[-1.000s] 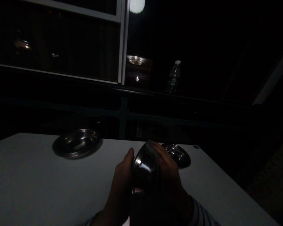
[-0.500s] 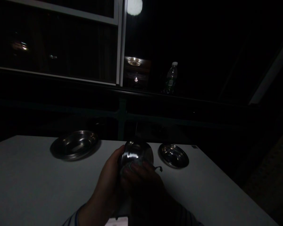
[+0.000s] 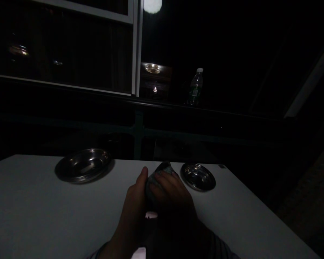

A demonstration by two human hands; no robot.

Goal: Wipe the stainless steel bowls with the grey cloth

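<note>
A shiny metal bowl (image 3: 164, 165) is between my hands over the near middle of the table, with only a dark sliver of it showing. My left hand (image 3: 135, 201) grips its left side, thumb pointing up. A grey-green cloth (image 3: 151, 180) lies over the bowl's surface. Pressed on that cloth are the bent fingers of my right hand (image 3: 172, 194), which hide most of the bowl. Deep shadow covers both palms.
On the white table (image 3: 29, 205), a stack of wide metal plates (image 3: 82, 171) stands at the back left. A small metal bowl (image 3: 198, 176) sits at the back right. Beyond the table, a plastic bottle (image 3: 196, 88) stands on a ledge by the window frame (image 3: 135, 50).
The bowl has been turned so that its bright side no longer shows. My right hand with the cloth has moved up and slightly right over it.
</note>
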